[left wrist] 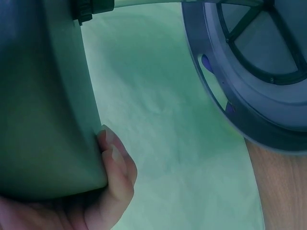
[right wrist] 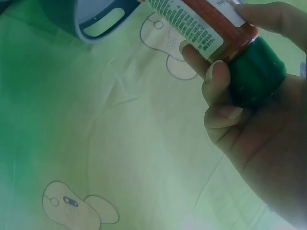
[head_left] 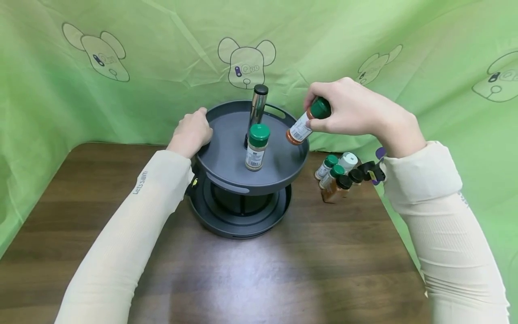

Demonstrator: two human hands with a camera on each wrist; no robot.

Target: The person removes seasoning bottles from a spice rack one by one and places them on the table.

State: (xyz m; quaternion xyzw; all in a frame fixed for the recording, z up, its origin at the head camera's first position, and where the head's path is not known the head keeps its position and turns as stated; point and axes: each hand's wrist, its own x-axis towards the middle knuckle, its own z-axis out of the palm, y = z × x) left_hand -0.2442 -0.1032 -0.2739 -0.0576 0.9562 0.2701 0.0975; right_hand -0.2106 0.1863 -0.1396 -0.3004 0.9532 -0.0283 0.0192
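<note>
A dark grey two-tier round rack stands on the table. My left hand (head_left: 191,132) holds the left rim of its upper tray (head_left: 218,157); in the left wrist view, fingers (left wrist: 117,175) curl round the tray's edge. Above the tray's right side, my right hand (head_left: 356,110) grips a spice jar (head_left: 300,129) near its green cap. That jar tilts, base toward the tray, with reddish-brown contents and a white label (right wrist: 192,28). Upright on the tray stands another green-capped spice jar (head_left: 255,157), in front of a metallic post (head_left: 258,105) with a black top.
The rack's lower tray (head_left: 243,230) sits on the wooden table (head_left: 251,279). Several jars stand together right of the rack, among them a green-capped jar (head_left: 323,167) and a black-capped jar (head_left: 336,189). A green printed cloth (head_left: 170,58) hangs behind.
</note>
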